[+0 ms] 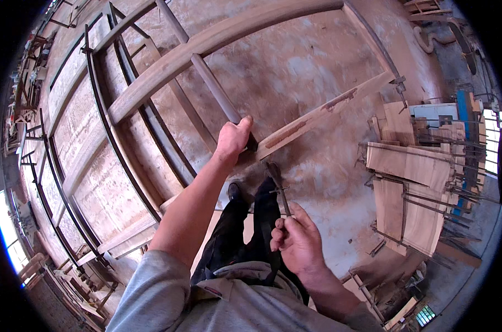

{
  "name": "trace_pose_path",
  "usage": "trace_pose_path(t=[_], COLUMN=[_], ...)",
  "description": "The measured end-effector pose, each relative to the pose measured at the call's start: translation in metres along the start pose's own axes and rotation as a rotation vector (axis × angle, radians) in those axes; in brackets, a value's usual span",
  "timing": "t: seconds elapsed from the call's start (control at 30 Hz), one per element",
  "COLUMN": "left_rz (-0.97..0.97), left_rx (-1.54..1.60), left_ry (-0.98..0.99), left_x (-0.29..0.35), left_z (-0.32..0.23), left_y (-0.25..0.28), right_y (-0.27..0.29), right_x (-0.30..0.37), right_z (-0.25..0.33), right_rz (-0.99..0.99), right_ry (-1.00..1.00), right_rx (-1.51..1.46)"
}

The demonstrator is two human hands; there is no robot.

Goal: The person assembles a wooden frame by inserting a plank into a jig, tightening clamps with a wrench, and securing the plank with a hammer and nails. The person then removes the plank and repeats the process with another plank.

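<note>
My left hand (235,137) is closed around the near end of a grey-brown bar (216,88), which runs back to a long curved wooden beam (223,39). Just past those fingers, a dark block (252,145) touches the end of a pale wooden rail (323,115) with rough, darker patches along its face. Lower and to the right, my right hand (299,239) pinches the near end of a thin metal rod (282,196). A short crosspiece sits partway along that rod, and its far tip reaches close to the rail's end.
A second bar (373,41) with a clamp head (397,83) joins beam and rail at the right. More wooden frames crossed by dark metal bars (104,116) stand at left. Clamped wooden boards (409,166) lie at right. My shoes (234,191) are on the stained floor.
</note>
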State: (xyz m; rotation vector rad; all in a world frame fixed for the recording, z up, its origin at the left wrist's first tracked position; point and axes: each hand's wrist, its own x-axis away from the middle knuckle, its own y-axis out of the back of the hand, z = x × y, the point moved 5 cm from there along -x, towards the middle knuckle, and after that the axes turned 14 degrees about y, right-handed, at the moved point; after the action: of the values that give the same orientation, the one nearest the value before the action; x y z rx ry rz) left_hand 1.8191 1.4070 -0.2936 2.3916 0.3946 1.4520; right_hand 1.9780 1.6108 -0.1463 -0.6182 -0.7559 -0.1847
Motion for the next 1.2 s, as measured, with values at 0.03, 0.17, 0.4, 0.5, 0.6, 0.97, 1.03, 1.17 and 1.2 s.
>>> trace_pose_path(t=[0.03,0.17,0.4,0.5,0.6,0.97,1.03,1.17,1.2], left_rz=[-0.022,0.014,0.09,0.148,0.171,0.205,0.213,0.204,0.149], left_rx=[-0.008,-0.003,0.164,0.25,0.273,0.376,0.365,0.349,0.368], left_ry=[-0.007,-0.021,0.07,0.092,0.095,0.108,0.094,0.096,0.144], left_x=[0.003,-0.009,-0.013,-0.009,-0.004,-0.017,-0.014,-0.006,0.0], left_z=[-0.002,0.006,0.014,0.011,0.008,0.017,0.016,0.011,0.011], left_y=[0.001,-0.005,-0.007,-0.012,-0.014,-0.007,-0.007,-0.009,-0.01], right_y=[-0.002,0.024,0.006,0.009,0.012,0.025,0.033,0.044,0.047], right_x=[0.0,-0.013,-0.027,-0.027,-0.031,-0.027,-0.032,-0.035,-0.036], right_z=[-0.002,-0.003,0.029,0.035,0.038,-0.003,-0.029,-0.044,-0.04], right_rz=[-0.026,0.045,0.296,0.305,0.343,0.765,0.556,0.328,0.344], right_ry=[0.064,0.241,0.758,0.796,0.853,0.288,-0.054,-0.4,-0.437], right_rx=[0.073,0.734,1.255,1.286,1.309,0.472,0.129,-0.143,-0.123])
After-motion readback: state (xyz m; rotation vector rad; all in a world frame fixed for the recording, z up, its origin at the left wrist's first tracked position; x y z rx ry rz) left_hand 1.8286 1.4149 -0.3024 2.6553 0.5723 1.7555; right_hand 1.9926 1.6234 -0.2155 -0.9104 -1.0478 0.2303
